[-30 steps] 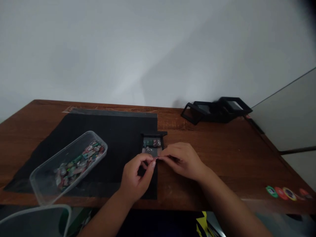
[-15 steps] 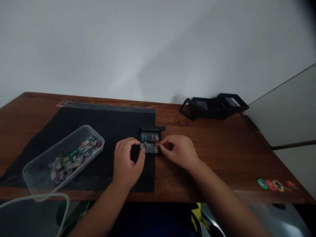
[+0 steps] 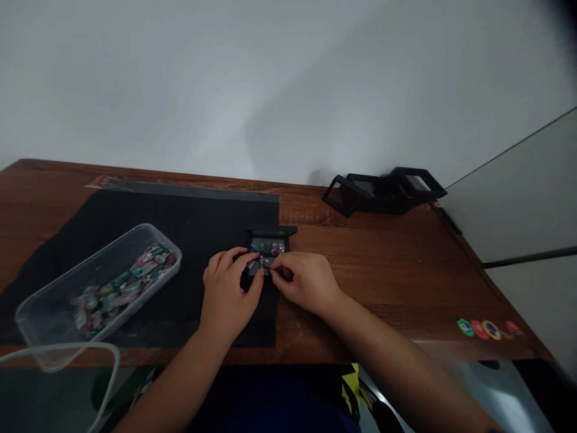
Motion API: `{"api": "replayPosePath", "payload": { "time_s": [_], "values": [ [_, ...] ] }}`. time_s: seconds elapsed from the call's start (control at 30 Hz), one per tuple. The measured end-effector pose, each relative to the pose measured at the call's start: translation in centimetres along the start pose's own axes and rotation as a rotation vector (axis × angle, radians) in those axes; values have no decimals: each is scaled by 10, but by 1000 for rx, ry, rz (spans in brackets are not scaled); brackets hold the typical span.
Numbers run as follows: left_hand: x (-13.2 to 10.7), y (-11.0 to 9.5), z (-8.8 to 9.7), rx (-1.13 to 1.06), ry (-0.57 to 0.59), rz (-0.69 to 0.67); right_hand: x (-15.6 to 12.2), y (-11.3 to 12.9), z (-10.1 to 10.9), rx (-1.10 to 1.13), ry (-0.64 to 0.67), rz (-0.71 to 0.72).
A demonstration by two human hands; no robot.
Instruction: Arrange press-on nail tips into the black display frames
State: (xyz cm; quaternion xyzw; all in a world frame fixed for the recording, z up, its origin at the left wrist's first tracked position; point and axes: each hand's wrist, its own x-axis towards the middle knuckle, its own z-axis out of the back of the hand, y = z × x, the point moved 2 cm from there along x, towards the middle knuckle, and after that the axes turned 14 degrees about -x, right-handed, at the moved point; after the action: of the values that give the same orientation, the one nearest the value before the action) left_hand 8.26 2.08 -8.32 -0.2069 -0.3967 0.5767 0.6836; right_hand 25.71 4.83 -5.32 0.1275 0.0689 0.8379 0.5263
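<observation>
The right hand (image 3: 309, 279) has moved inward over the black case (image 3: 274, 231), its fingers (image 3: 281, 284) now nearer the left hand (image 3: 229, 293).

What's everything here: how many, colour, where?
Wooden table: one, brown, centre
Plain wall: one, whitish, behind
Rectangular mat: one, black, table's left
Plastic tub: one, clear, on mat
Small pieces: many, green, pink, clear, in tub
Open case: one, black, mat's right edge
Case pieces: several, green, reddish, inside
Angular frames: several, black, back right
Round discs: several, red, green, yellow, front right
Curved strip: one, whitish, lower left
Patterned item: one, yellow, below table
Left hand: one, bare, case's left
Right hand: one, bare, case's right
</observation>
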Motion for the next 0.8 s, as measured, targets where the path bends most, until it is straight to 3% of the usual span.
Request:
{"api": "replayPosePath", "payload": {
  "time_s": [0.17, 0.4, 0.8],
  "values": [
    [2, 1, 2, -25, 13, 18, 2, -3, -2, 142, 59, -32],
    [1, 5, 8, -88, -6, 88, 4, -9, -1, 106, 53, -20],
    [2, 1, 8, -90, 36, 40, 4, -14, -2, 128, 87, -10]
  ]
}}
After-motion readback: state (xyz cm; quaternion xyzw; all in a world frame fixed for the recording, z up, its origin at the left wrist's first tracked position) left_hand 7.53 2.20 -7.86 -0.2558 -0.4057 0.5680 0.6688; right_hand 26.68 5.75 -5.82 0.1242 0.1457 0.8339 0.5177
